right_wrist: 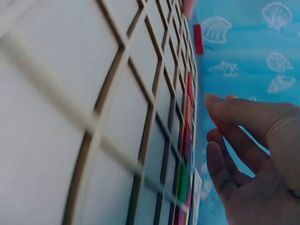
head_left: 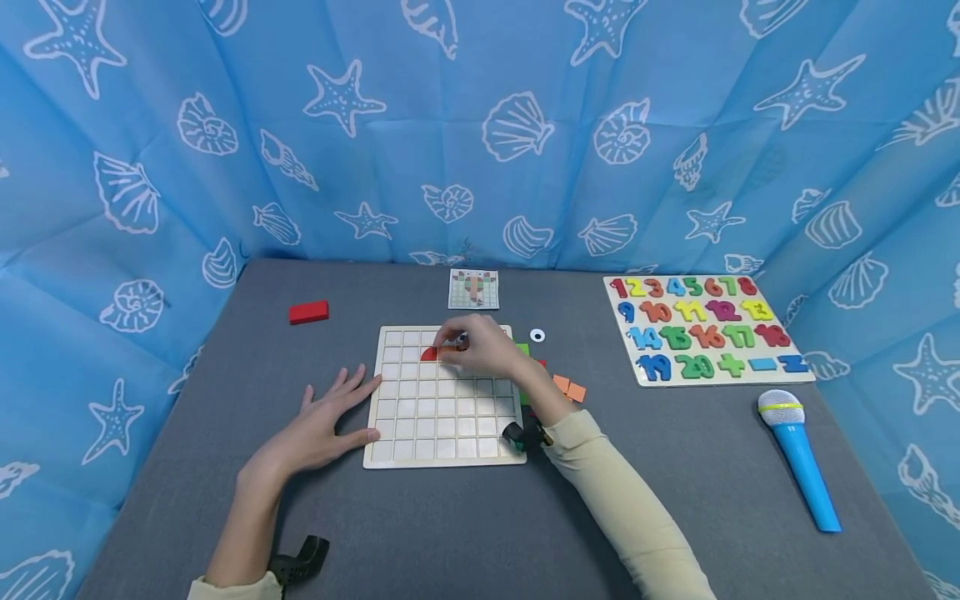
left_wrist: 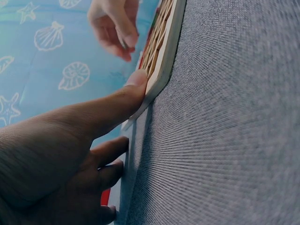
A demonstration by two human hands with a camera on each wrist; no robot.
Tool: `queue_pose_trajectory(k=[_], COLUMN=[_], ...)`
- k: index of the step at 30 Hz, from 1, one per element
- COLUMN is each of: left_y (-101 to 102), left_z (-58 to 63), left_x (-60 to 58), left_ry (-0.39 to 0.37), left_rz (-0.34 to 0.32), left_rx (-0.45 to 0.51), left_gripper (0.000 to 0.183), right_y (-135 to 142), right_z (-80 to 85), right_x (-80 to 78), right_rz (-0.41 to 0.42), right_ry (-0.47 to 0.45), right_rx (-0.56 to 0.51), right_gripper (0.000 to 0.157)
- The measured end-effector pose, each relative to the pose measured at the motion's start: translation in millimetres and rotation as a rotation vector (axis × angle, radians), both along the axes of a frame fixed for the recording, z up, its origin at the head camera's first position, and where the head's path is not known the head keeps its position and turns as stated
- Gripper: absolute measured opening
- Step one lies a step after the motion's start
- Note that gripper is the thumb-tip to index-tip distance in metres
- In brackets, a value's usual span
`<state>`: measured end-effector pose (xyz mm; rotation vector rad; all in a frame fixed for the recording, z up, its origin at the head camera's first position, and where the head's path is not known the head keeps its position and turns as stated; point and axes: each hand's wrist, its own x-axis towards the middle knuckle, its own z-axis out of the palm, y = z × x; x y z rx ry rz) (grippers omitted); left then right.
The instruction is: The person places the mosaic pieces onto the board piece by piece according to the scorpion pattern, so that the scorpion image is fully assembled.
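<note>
In the head view a pale wooden grid board (head_left: 425, 429) lies on the grey table. My left hand (head_left: 318, 427) is at its left side with fingers spread; its thumb touches the board's edge, as the left wrist view also shows. My right hand (head_left: 480, 346) is over the upper middle of the board, fingers bent and tips close together. Right by those fingertips is a red piece (head_left: 428, 354) on the board. In the right wrist view red pieces and a green piece (right_wrist: 182, 182) sit along the far rows. Whether anything is between the right fingertips is unclear.
A picture card (head_left: 473, 290) lies behind the board. To the right are a white eye disc (head_left: 537, 335), orange squares (head_left: 576, 392), a number puzzle (head_left: 712, 333) and a blue toy microphone (head_left: 802, 462). A red block (head_left: 308, 312) is at the left.
</note>
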<state>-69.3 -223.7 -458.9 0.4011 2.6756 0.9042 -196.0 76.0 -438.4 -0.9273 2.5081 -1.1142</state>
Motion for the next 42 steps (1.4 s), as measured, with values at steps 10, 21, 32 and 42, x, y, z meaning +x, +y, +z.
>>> queue_pose_trajectory(k=[10, 21, 32, 42], left_y=[0.3, 0.4, 1.0, 1.6], left_z=[0.8, 2.1, 1.6, 3.0], left_x=[1.4, 0.3, -1.4, 0.3], left_ry=[0.013, -0.002, -0.006, -0.012], left_rz=[0.005, 0.011, 0.011, 0.009], left_rx=[-0.006, -0.016, -0.029, -0.02], left_gripper=[0.086, 0.087, 0.087, 0.087], right_y=[58.8, 100.8, 106.1, 110.4], right_z=[4.6, -1.5, -3.9, -2.2], right_x=[8.9, 11.0, 8.0, 11.9], right_rz=[-0.116, -0.253, -0.268, -0.245], right_ry=[-0.051, 0.016, -0.034, -0.015], right_rx=[-0.004, 0.111, 0.148, 0.108], right_gripper=[0.018, 0.021, 0.026, 0.021])
